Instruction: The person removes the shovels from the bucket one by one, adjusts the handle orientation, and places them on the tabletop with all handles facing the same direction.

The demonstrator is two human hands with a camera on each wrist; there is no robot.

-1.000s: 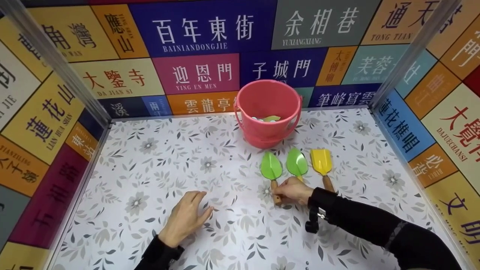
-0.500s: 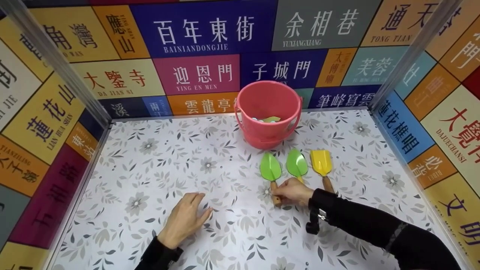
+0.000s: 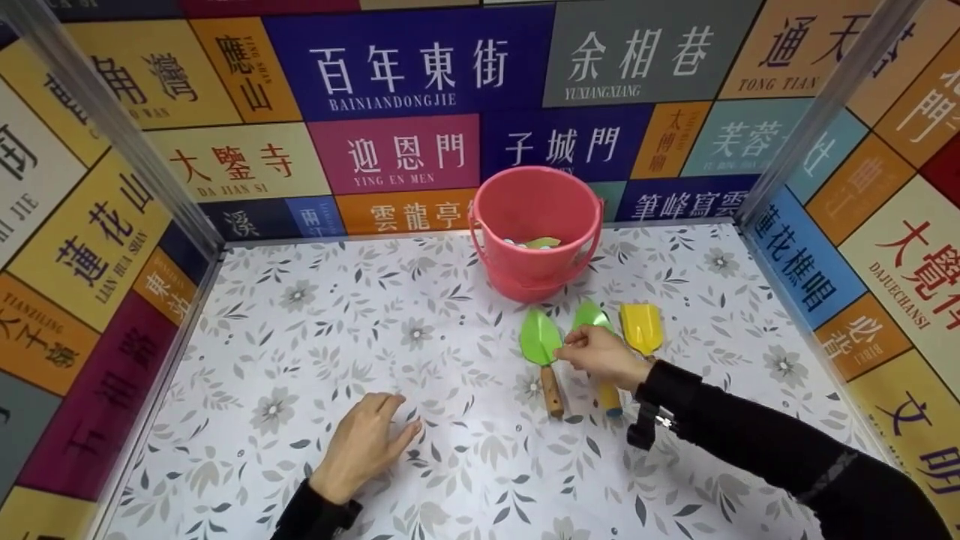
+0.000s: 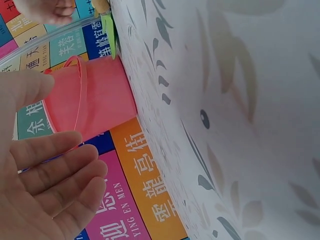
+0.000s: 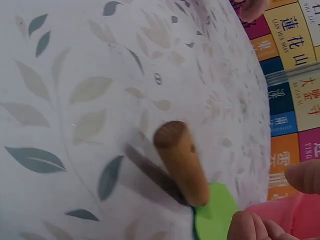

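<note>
My right hand hovers over the middle green trowel, covering part of it; a yellow and blue handle end shows below. Its thumb and fingers stand apart in the right wrist view, with nothing between them. Just left of this hand lies another green trowel with a wooden handle. To the right is a yellow shovel, its handle mostly hidden by my wrist. My left hand is at the lower left above the patterned surface, holding nothing, with fingers loosely bent.
A pink bucket stands upright behind the trowels, its handle hanging down. Small green and white items lie inside, too hidden to identify. Lettered wall panels border the leaf-patterned tabletop at the back and both sides.
My right hand has let go of the left green trowel's wooden handle and moved up and slightly right. That trowel stays in place. The left hand has barely moved.
</note>
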